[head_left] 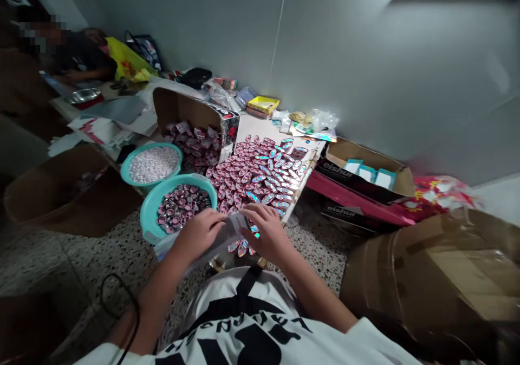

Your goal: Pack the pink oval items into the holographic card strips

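Note:
In the head view, my left hand pinches one side of a translucent plastic bag at the near edge of the table. On the bag's other side, my right hand has its fingers bent over the plastic; its fingertips are partly hidden. Just beyond my hands, many shiny pink and silver oval packs lie spread over a white board. To the left of my left hand stands a turquoise basin of small round pink and dark pieces.
Behind that basin is another turquoise basin holding small white pieces. An open carton contains more packs. At right are a black-printed box and a large brown carton. Another person sits at far left.

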A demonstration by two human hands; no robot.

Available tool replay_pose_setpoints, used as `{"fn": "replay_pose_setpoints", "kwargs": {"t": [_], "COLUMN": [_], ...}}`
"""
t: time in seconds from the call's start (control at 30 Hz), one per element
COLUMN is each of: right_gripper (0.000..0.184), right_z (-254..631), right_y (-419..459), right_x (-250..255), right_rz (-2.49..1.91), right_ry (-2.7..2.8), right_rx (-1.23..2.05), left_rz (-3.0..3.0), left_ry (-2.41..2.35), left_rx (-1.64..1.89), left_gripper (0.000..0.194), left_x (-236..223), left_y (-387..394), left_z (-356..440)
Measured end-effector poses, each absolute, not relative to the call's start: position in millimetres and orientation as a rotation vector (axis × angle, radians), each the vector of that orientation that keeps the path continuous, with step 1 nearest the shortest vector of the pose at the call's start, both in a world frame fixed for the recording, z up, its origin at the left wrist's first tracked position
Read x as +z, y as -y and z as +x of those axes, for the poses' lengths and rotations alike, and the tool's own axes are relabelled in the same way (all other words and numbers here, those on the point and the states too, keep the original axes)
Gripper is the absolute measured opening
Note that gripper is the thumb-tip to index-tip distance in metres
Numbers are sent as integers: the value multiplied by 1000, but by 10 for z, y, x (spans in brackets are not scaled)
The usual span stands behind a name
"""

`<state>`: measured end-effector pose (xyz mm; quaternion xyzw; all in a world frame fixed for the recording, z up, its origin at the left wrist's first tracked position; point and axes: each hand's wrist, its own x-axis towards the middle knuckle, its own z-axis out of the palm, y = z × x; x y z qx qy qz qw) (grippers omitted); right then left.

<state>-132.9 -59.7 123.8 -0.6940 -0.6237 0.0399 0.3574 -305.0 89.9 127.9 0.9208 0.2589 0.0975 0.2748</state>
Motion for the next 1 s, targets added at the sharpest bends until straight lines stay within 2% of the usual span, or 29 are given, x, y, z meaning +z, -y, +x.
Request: {"fn": "replay_pose_setpoints", "kwargs": {"t": [0.13,0.3,0.4,0.63,1.0], "right_gripper": [41,25,21,26,11], "right_z": [-1268,-1222,-1231,-1245,-1395], "right_y": [343,307,305,263,297], "right_x": [1312,1108,980,840,1051], "right_rz": [-1710,-1527,-1429,-1291,-1395], "right_ry": [1867,2010,2073,2102,2077], "right_rx": [246,390,371,298,285], "left_rz": [2337,2167,2053,1857,1852], "left_ry": [-693,-850,-894,-955,-1004], "left_rx": [200,228,235,316,322], "left_gripper": [21,20,23,25,27], "left_x": [1287,1264,1225,1086,1144], "left_y": [-653,-525,-455,-407,-619], "left_z": [-3048,-3109,-3165,-3256,-3300]}}
